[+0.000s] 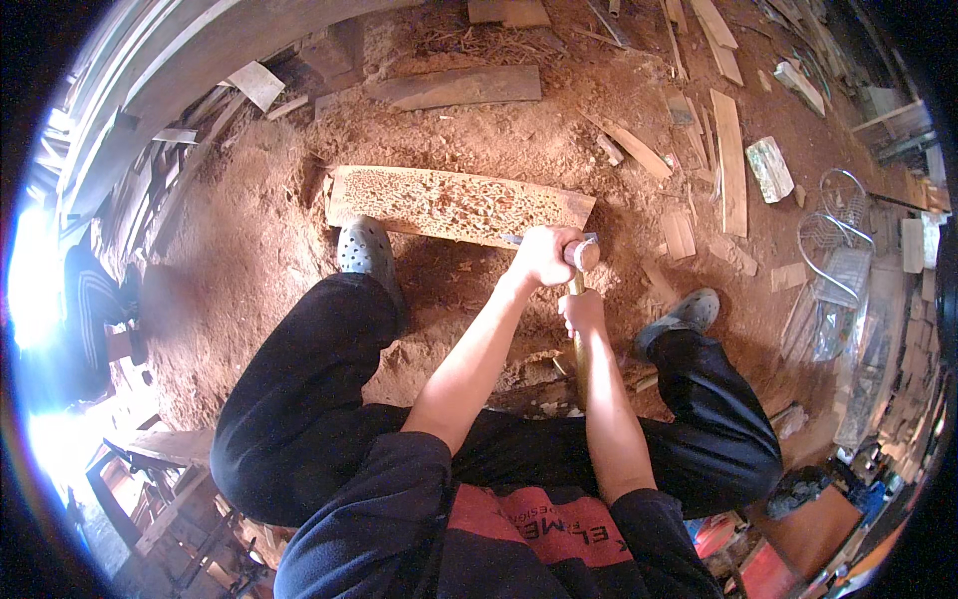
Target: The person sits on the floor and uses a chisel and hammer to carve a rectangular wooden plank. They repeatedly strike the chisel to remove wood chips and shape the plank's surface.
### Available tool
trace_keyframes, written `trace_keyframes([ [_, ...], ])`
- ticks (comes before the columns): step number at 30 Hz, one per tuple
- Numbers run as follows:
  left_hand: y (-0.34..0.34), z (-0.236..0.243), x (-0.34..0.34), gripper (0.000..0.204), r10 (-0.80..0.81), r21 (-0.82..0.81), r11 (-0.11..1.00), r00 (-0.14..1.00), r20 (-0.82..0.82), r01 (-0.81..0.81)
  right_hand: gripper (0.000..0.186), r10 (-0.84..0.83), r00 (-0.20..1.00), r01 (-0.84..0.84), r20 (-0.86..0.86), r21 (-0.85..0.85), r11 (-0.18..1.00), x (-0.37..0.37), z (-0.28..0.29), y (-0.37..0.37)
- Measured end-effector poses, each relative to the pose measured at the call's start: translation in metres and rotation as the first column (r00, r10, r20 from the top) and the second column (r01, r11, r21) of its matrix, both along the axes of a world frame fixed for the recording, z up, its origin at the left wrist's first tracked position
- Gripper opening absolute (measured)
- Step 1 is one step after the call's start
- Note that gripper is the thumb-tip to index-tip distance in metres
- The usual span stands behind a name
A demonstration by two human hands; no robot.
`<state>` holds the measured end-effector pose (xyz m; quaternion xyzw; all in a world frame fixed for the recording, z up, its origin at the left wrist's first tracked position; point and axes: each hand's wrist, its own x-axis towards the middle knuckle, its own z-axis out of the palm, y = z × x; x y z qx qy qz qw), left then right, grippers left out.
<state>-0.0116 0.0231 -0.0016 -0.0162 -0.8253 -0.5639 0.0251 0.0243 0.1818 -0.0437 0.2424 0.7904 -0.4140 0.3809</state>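
Head view: from where I stand, one clog [366, 250] of two sits at the near edge of one pitted board [454, 205], which lies on the dirt floor [225, 200], long axis left to right. It's ahead-left of the left hand [545, 257], the nearer, clenched around one mostly hidden tool [512, 240]; the right hand [585, 312] grasps one yellowish handle [582, 364].

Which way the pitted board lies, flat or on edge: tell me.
Flat: the pitted board lies broad face up, most of that face visible from above.
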Motion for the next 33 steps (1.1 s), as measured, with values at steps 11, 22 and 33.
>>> trace_keyframes([
  [11, -0.001, -0.001, 0.003, 0.035, -0.123, -0.031, 0.992, 0.992, 0.021, 0.123, 0.014, -0.051, 0.998, 0.051, 0.033, -0.006, 0.999, -0.001, -0.004, 0.003],
  [22, 0.002, -0.014, 0.0, 0.035, -0.201, -0.139, 0.968, 0.978, 0.054, 0.207, 0.009, -0.171, 0.985, 0.163, -0.03, -0.177, 0.971, 0.01, 0.016, 0.005],
  [33, 0.036, -0.031, 0.005, 0.017, -0.323, -0.307, 0.89, 0.942, 0.095, 0.336, 0.019, -0.851, 0.499, 0.546, -0.162, -0.704, 0.454, 0.008, 0.193, 0.107],
])
